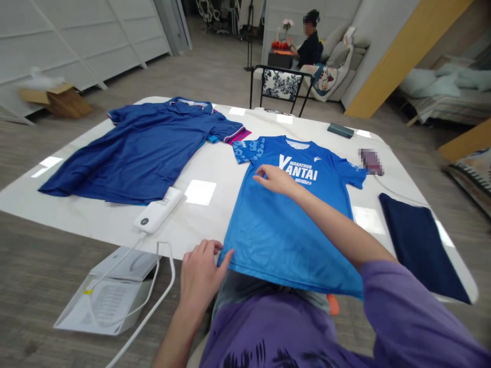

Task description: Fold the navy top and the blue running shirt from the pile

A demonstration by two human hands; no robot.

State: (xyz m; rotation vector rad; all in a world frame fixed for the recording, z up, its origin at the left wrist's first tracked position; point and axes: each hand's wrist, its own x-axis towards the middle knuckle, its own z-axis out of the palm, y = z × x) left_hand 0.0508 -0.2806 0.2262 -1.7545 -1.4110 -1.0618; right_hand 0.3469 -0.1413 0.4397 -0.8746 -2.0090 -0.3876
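A light blue sports T-shirt (280, 225) with white lettering lies flat, face up, on the white table (115, 220), its hem hanging over the near edge. My left hand (201, 273) pinches the hem's lower left corner at the table's edge. My right hand (274, 180) reaches across the shirt and pinches the fabric on the chest, just left of the lettering. A dark blue polo shirt (141, 151) lies spread out to the left.
A white power bank (159, 209) with a cable lies near the table's front edge. A folded navy cloth (420, 245) sits at the right, a dark case (340, 130) at the far edge. A chair (282, 84) stands behind. A person sits far back. A white box (111, 291) rests on the floor.
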